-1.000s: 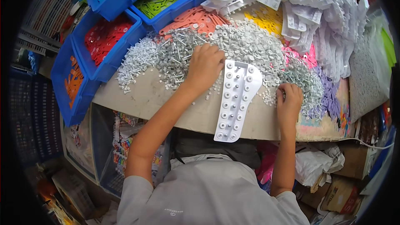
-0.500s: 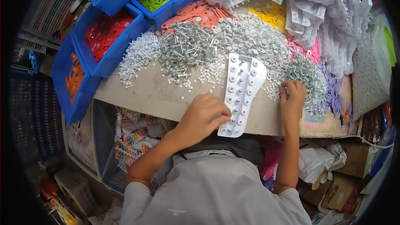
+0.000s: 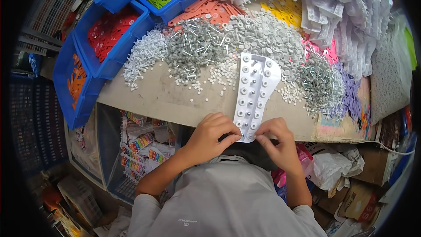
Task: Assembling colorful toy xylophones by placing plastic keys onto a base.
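A white moulded plastic base (image 3: 267, 79), shaped like a toy xylophone body, lies lengthwise at the table's front edge. Round white washers line its two long sides, and metal pins stand in a row down its middle. At its near end, my left hand (image 3: 214, 134) has thumb and fingertips closed together by the left edge. Across from it, my right hand (image 3: 279, 142) pinches at the right edge of that same end. Whatever either pinch holds is too small or hidden to make out.
Beyond the base lie heaps of white washers (image 3: 267, 35), metal pins (image 3: 195, 50) and white screw-like pieces (image 3: 144, 57). Blue bins (image 3: 103, 72) with coloured bars stand at left. Stacked white bases (image 3: 355, 26) and a clear bag (image 3: 390, 70) of small grey pieces are at right.
My right hand has come from beside the right-hand pin heap to the near end of the base. My left hand has shifted slightly toward me, down to that end.
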`<move>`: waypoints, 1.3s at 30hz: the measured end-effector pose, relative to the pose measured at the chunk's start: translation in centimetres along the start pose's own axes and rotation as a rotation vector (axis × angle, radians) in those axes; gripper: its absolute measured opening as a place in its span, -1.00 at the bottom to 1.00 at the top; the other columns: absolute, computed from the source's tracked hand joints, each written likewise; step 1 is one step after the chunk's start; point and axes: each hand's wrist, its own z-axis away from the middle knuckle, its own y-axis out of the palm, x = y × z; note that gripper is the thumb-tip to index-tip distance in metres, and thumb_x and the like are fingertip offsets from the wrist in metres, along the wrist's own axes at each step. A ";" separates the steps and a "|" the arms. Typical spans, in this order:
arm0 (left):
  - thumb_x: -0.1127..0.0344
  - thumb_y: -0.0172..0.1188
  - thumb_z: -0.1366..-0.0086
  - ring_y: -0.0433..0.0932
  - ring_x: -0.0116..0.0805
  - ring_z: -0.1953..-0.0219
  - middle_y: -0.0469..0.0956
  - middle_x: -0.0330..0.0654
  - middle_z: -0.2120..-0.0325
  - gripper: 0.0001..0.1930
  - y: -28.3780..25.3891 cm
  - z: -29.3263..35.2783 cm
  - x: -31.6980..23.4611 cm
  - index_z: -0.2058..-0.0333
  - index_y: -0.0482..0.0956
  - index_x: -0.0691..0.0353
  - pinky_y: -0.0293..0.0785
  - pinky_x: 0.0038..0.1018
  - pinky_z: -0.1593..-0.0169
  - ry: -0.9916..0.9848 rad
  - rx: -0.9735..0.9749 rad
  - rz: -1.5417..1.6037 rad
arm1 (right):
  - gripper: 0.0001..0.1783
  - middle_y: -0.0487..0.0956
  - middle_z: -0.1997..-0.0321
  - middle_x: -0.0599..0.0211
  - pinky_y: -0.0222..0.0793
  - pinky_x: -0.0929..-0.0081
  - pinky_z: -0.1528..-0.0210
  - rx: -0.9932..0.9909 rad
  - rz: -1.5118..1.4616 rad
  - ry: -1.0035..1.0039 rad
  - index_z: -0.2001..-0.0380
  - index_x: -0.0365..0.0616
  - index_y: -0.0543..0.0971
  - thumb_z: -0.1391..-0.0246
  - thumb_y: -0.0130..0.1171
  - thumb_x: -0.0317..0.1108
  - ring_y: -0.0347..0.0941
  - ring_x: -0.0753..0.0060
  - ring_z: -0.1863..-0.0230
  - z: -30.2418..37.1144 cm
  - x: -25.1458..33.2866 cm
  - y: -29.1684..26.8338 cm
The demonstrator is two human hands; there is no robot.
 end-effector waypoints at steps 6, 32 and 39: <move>0.39 0.35 -0.17 0.51 -0.20 0.28 0.56 -0.25 0.42 -0.93 0.7 0.4 0.2 0.39 0.63 0.19 0.35 -0.32 0.10 -0.025 -0.034 -0.040 | -0.89 0.56 0.32 0.26 0.35 0.36 0.09 0.057 0.042 -0.038 0.37 -0.21 0.61 0.02 0.29 -0.59 0.43 0.19 0.16 0.3 0.0 1.5; 0.24 0.44 -0.13 0.50 -0.28 0.27 0.51 -0.30 0.38 -0.77 3.1 2.5 3.4 0.27 0.66 0.16 0.38 -0.33 0.14 0.372 -0.359 -0.284 | -0.86 0.48 0.38 0.14 0.36 0.23 0.20 -0.176 0.312 -0.496 0.35 -0.29 0.57 0.04 0.26 -0.61 0.42 0.04 0.27 0.4 -2.2 2.9; 0.40 0.40 -0.17 0.52 -0.17 0.29 0.58 -0.20 0.39 -0.86 -3.0 2.9 4.6 0.29 0.67 0.26 0.41 -0.26 0.14 0.223 -0.730 -0.327 | -0.84 0.54 0.35 0.10 0.36 0.26 0.20 -0.186 0.341 -0.752 0.28 -0.29 0.57 -0.05 0.18 -0.70 0.44 0.03 0.27 -11.4 9.9 6.2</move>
